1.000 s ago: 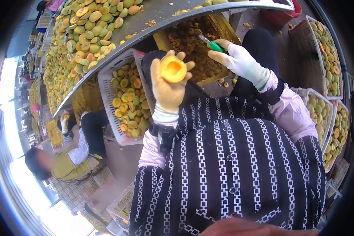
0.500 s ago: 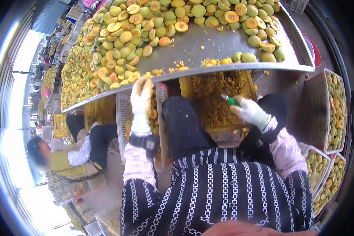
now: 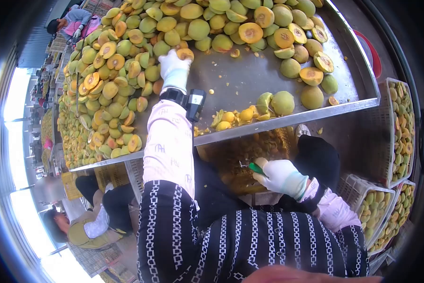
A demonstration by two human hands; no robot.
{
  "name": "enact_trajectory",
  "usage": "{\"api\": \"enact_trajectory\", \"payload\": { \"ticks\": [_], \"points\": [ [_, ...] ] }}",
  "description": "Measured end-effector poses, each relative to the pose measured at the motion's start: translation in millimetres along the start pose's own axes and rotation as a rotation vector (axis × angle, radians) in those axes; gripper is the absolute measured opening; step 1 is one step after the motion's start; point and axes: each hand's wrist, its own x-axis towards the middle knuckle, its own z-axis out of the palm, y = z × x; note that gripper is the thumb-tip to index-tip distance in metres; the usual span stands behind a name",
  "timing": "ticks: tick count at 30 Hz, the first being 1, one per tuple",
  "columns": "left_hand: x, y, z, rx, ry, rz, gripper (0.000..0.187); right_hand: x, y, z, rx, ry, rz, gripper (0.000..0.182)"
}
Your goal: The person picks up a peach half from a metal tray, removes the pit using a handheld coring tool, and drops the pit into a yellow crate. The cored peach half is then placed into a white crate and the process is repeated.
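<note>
My left hand (image 3: 175, 70), in a white glove, reaches over the metal table among halved yellow-green peaches. Its fingers are closed against a peach half (image 3: 185, 54) with orange flesh; the glove hides part of the grip. Lower down, my right hand (image 3: 283, 176), also gloved, is wrapped around a green-handled pitting tool (image 3: 256, 168) whose thin metal tip points left. Below that tool is a yellow crate (image 3: 287, 144) with scraps in it, under the table edge. Small yellow fruit pieces (image 3: 228, 118) lie along the table's near rim.
The metal table (image 3: 240, 89) has a raised rim and a large heap of peaches (image 3: 122, 66). White crates of fruit (image 3: 390, 137) stand at the right. A co-worker (image 3: 87, 226) sits at the left, and another person (image 3: 77, 23) is at the far upper left.
My left hand has moved from the table's near edge up and forward to the peach heap. My right hand has moved slightly down and left, still holding the pitting tool.
</note>
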Motion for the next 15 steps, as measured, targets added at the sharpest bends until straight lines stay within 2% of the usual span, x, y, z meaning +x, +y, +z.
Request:
{"api": "enact_trajectory", "payload": {
  "ticks": [3, 5, 7, 9, 10, 11, 13, 14, 15],
  "points": [
    [-2.5, -2.4, 4.3, -0.039, -0.006, 0.032, 0.064, -2.3, 1.8, 0.5, 0.015, -0.030, -0.008, 0.033],
    [-19.8, 0.7, 6.9, -0.036, 0.064, 0.117, 0.063, -2.4, 3.0, 4.1, -0.019, -0.024, -0.018, 0.034],
    [-46.1, 1.4, 0.4, -0.431, -0.090, 0.063, 0.057, -3.3, 3.1, 6.3, -0.062, -0.055, 0.002, 0.033],
    [-60.5, -21.9, 24.2, -1.065, -0.298, -0.176, 0.047, -5.7, 4.2, 9.6, -0.084, -0.048, 0.011, 0.033],
    [-89.7, -7.3, 1.4, -1.367, -0.310, -0.407, 0.032, -6.7, 1.1, 6.1, -0.076, -0.080, 0.057, 0.033],
    [-98.2, -19.4, -0.2, -1.665, -0.393, -0.515, 0.020, -8.2, 4.0, 9.7, -0.068, -0.046, 0.049, 0.034],
    [-138.6, -27.2, -7.7, -2.057, -0.424, -0.395, 0.012, -10.8, 6.1, 10.0, -0.017, -0.031, 0.032, 0.036],
    [-153.5, -33.8, -16.7, -2.194, -0.576, -0.407, 0.015, -12.8, 7.9, 12.2, 0.024, 0.017, -0.002, 0.039],
    [-168.4, -38.5, -23.2, -2.201, -0.569, -0.406, 0.015, -14.7, 7.9, 11.7, 0.084, 0.035, -0.009, 0.039]
  ]
}}
